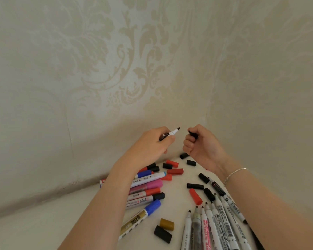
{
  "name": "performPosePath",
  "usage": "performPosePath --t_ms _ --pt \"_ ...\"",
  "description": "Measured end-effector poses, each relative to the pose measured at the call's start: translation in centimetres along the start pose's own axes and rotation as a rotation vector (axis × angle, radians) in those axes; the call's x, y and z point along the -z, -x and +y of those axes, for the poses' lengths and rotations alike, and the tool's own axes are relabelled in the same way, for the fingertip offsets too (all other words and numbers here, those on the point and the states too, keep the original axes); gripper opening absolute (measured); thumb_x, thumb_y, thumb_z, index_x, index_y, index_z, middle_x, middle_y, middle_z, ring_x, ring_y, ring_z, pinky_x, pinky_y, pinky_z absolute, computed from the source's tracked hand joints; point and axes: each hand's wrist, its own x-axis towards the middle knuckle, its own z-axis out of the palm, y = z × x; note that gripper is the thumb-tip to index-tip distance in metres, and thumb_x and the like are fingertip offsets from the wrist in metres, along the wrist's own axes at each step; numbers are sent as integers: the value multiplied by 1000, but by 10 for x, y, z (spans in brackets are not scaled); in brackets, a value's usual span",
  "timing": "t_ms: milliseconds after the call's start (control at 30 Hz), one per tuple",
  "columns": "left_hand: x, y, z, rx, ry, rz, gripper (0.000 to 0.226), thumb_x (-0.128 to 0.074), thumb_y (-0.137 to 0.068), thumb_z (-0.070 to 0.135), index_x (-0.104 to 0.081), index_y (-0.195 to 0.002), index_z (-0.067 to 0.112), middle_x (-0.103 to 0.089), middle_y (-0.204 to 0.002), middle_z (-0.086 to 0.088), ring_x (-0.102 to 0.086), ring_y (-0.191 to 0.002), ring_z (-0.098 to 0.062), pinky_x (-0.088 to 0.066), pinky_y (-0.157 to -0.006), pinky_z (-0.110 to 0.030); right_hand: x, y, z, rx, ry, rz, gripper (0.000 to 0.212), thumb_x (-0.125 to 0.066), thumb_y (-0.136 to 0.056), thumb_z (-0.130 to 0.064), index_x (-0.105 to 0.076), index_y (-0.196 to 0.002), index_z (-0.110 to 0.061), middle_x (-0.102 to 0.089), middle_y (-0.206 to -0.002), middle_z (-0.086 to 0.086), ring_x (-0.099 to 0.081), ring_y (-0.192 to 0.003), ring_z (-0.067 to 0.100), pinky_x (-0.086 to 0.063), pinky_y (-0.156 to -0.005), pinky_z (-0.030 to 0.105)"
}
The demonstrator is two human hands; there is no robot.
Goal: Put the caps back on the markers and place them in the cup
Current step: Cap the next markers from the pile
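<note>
My left hand grips an uncapped white marker with its black tip pointing right. A short gap away, my right hand pinches a black cap. Both hands are raised above the table near the wall corner. Capped markers lie in a pile under my left forearm. Several uncapped white markers lie side by side at the lower right. Loose black caps and red caps are scattered between the two groups. No cup is in view.
The white table sits in a corner of patterned cream wallpaper. A mustard cap and a large black cap lie near the front. A gold-labelled marker with a blue cap lies beside my left forearm.
</note>
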Motion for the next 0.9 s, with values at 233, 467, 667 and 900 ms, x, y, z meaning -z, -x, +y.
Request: performPosePath --t_ms 233,467,667,900 --pt "0 -1 -5 35 3 -31 20 -44 -100 37 -60 -104 26 -61 -70 7 -47 -44 5 -32 -47 -11 -1 1 2 -19 210 110 28 -39 -93 -24 -55 -78 -8 -43 -63 3 -39 -54 15 -35 -59 27" --pt "-4 -1 -6 56 -17 -171 18 -45 -100 38 -59 -96 27 -61 -67 8 -44 -44 1 -37 -52 -21 0 1 2 -19 15 97 26 -37 -103 -27 -56 -91 -13 -73 -92 4 -65 -86 18 -46 -79 27" --pt "-8 -3 -7 61 16 -174 18 -43 -101 34 -58 -96 26 -63 -69 5 -47 -41 5 -36 -53 -20 -7 4 4 23 48 36 28 -33 -104 -29 -49 -88 -13 -72 -107 9 -67 -105 24 -45 -98 36" --pt "-9 -3 -8 46 0 -153 23 -40 -102 35 -55 -118 30 -63 -70 6 -51 -45 8 -36 -55 -19 -12 7 6 23 125 -32 27 -35 -104 -28 -51 -89 -12 -72 -108 10 -66 -107 26 -44 -102 39"
